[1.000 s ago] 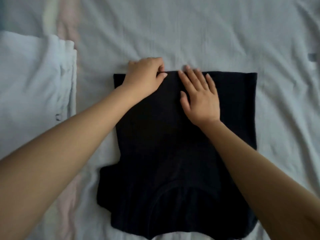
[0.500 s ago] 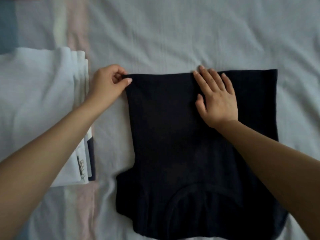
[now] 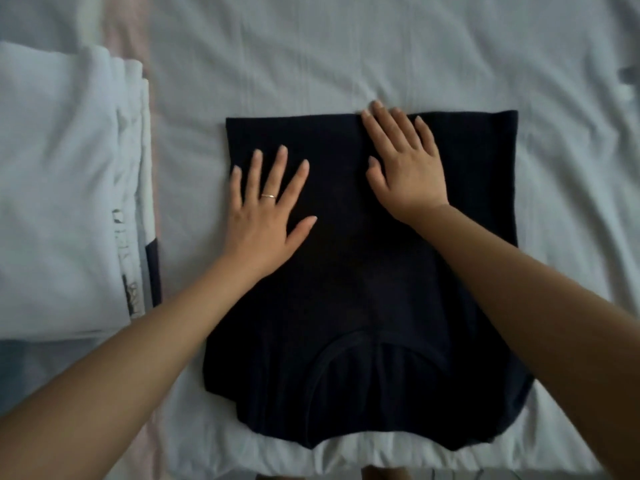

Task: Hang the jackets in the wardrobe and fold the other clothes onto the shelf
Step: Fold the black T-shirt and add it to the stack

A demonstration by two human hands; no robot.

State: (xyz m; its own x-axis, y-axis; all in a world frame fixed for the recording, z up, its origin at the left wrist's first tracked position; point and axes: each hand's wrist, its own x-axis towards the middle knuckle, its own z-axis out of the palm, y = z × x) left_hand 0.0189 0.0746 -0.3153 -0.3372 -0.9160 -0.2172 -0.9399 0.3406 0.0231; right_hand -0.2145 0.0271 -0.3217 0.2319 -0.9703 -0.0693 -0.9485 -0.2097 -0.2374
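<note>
A dark navy T-shirt (image 3: pixel 363 289) lies folded in half on the bed, its collar nearest me and its folded edge far. My left hand (image 3: pixel 268 209) lies flat on its left part with fingers spread and a thin ring showing. My right hand (image 3: pixel 403 161) presses flat near the far edge, its fingertips reaching just past the fold. Neither hand grips the cloth.
A stack of folded white clothes (image 3: pixel 59 202) with a dark layer at its right edge sits left of the shirt. The wrinkled white bedsheet (image 3: pixel 381 53) spreads all around. A pale pink strip (image 3: pixel 128 32) runs down the sheet behind the stack.
My left hand let go of the shirt's far left corner, which it was pinching, and now lies flat on the cloth nearer me. My right hand stays pressed near the far edge.
</note>
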